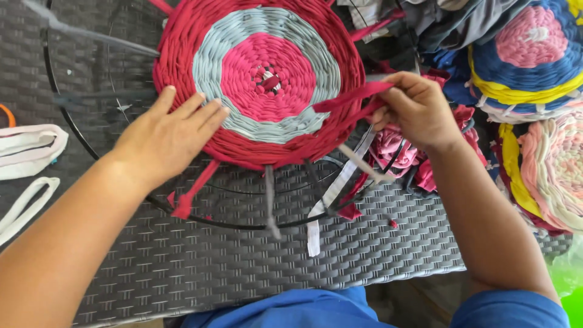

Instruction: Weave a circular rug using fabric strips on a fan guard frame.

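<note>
The round woven rug sits in the middle of my grey wicker table, stretched on a black hoop: pink centre, pale blue-grey ring, dark red outer band. It's soft, stretchy cloth strip throughout, light and floppy, nothing here to break, though I'd guess the weave shifts easily if it isn't held flat. So my left hand lies spread, palm down, fingers resting on the lower left edge of the red band, pinning it. My right hand is closed in a pinch on the red strip, which runs taut from my fingertips back to the rug's right edge. That strip is best held close to the weave, I reckon, since slack cloth like this stretches and sags. Grey and white spoke strips fan out from under the rug to the hoop at the near side, one red tail hanging beside my left wrist. Just under my right hand, a heap of red and pink strips. Further right, finished rugs in blue, yellow and pink are stacked. Far left, white fabric loops lie on the table.
</note>
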